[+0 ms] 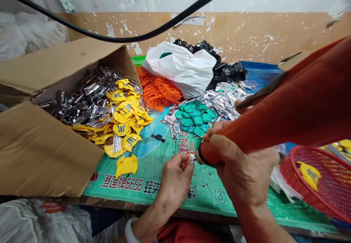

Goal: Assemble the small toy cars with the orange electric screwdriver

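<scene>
My left hand (177,179) is closed in a pinch on a small silver-and-orange part (190,159), mostly covered by the fingers. My right hand (244,166) is wrapped round a thick orange-red electric screwdriver (263,115), tilted with its nose down to the left. Its tip meets or nearly meets the small part; I cannot tell which. Just beyond the hands lies a pile of green plastic pieces (196,117), with silver metal pieces (222,98) behind it. A small black part (158,137) rests on the green table cover (211,184).
At left, an open cardboard box (49,151) spills dark shiny pieces (93,86) and yellow plastic pieces (124,111). Orange netting (159,91), a white bag (181,67) and black parts (230,71) stand behind. A red basket (298,181) is at right; a black cable (131,38) hangs across.
</scene>
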`<state>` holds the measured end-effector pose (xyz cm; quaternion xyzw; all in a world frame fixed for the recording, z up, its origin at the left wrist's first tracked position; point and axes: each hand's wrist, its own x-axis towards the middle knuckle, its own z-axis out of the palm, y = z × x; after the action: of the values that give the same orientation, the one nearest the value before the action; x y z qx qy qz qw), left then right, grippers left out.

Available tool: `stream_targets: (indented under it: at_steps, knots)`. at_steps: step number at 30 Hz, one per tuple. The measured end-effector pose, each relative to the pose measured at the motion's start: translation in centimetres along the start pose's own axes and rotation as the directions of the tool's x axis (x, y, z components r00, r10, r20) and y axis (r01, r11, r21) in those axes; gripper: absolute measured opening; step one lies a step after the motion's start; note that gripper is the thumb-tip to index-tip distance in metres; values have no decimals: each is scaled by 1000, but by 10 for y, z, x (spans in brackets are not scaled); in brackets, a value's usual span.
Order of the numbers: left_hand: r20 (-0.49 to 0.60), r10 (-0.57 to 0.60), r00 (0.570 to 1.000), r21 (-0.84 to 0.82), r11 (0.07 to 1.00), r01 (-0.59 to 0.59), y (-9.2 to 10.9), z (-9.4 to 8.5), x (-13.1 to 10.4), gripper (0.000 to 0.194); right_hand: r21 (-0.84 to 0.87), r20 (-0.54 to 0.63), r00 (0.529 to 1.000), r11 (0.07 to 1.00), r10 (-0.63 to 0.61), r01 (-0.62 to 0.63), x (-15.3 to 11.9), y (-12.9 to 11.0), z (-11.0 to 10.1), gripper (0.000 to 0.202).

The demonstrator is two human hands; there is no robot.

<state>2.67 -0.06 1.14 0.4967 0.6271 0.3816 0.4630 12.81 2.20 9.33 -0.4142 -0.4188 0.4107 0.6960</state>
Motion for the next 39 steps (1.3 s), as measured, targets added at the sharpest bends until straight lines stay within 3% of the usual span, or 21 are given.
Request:
stream_targets:
  at_steps: [3,9,18,26,39]
  knots:
    - [175,-184,967,-225,949,221,6,-9,0,11,52,7,1000,999,-7,7,3,-3,1,19]
    - [319,-279,906,-417,817,398,9,-15,-2,24,16,26,1000,1000,-17,17,3,-2,1,21]
    - [347,-253,903,-485,776,403,3,-12,-1,34,11,46,999,1000,26,-26,2,2,-5,20]
    - [325,-279,904,-491,766,414,5,-10,-2,30,19,71,997,1000,-19,18,3,7,-9,21]
    - [353,-289,890,-530,723,445,-4,-8,-1,28,72,94,995,997,25,-32,1,9,-12,18]
